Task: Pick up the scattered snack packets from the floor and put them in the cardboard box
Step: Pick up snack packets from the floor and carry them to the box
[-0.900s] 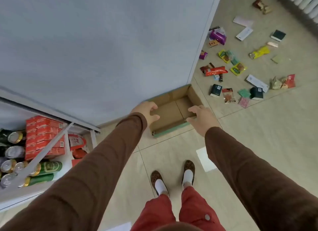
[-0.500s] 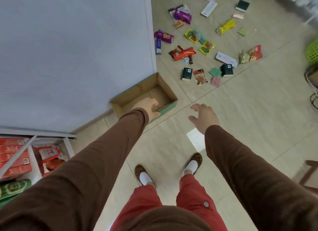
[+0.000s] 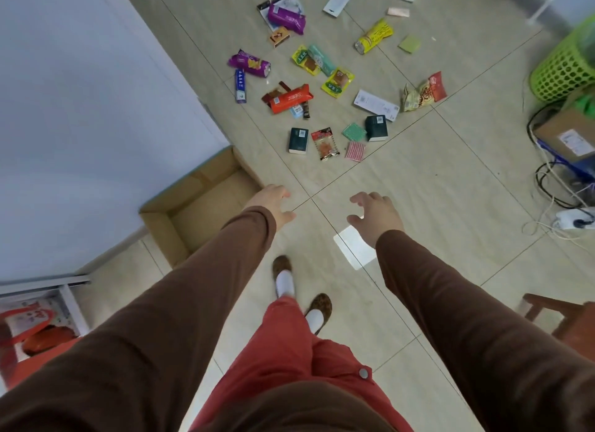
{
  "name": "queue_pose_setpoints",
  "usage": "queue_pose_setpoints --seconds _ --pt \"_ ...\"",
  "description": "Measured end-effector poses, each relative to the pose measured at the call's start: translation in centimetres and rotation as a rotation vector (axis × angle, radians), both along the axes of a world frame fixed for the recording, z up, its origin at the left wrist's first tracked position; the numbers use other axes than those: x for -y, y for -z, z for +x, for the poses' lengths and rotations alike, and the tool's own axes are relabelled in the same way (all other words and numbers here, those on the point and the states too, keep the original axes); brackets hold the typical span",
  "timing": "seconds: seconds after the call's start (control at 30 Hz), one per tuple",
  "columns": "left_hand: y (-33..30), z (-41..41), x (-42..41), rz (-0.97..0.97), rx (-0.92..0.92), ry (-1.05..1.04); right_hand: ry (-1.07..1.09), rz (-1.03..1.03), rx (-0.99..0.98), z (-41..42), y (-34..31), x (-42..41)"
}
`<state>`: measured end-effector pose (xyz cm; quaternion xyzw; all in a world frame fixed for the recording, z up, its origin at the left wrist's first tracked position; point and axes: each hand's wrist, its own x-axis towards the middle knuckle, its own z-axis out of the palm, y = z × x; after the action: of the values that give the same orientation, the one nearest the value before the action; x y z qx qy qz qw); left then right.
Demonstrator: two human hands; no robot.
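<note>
**Both hands empty above floor, packets beyond reach**

Cardboard box [image 3: 206, 206] partly hidden behind left sleeve, nothing seen inside. Left hand [image 3: 272, 203] and right hand [image 3: 375, 212] spread open, holding nothing. Snack packets [image 3: 322, 86] scattered on floor [image 3: 434, 180] well ahead of both hands. Green basket [image 3: 566, 67] cut off at right edge, cables [image 3: 547, 186] below it.

One open cardboard box [image 3: 199, 206] stands on the floor, and two empty hands, the left hand [image 3: 273, 203] and the right hand [image 3: 375, 212], are in view. Among the scattered packets there are two purple ones [image 3: 249, 65], three small dark boxes [image 3: 298, 140] and one green basket [image 3: 566, 67]. The full packet total is about two dozen, too overlapped to count exactly.
</note>
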<state>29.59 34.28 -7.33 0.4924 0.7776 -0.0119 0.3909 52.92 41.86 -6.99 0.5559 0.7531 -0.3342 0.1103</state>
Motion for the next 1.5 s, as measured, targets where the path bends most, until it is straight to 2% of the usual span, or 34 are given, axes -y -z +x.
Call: queue_pose_setpoints --seconds 0.37,0.6,1.0,1.5 --pt "2.0 2.0 -18.6 -0.056 -0.010 0.033 0.101 0.010 0.003 2.7 1.5 -17.1" --pt "1.4 6.5 -31.9 -0.055 -0.013 0.087 0.139 -0.003 0.016 7.3 2.0 -29.0" --pt "2.5 15.7 -52.4 -0.064 -0.064 0.020 0.060 -0.002 0.047 16.3 2.9 -52.1" --pt "7.7 19.4 -78.6 -0.102 0.004 -0.093 -0.021 -0.042 0.068 17.7 5.9 -80.5"
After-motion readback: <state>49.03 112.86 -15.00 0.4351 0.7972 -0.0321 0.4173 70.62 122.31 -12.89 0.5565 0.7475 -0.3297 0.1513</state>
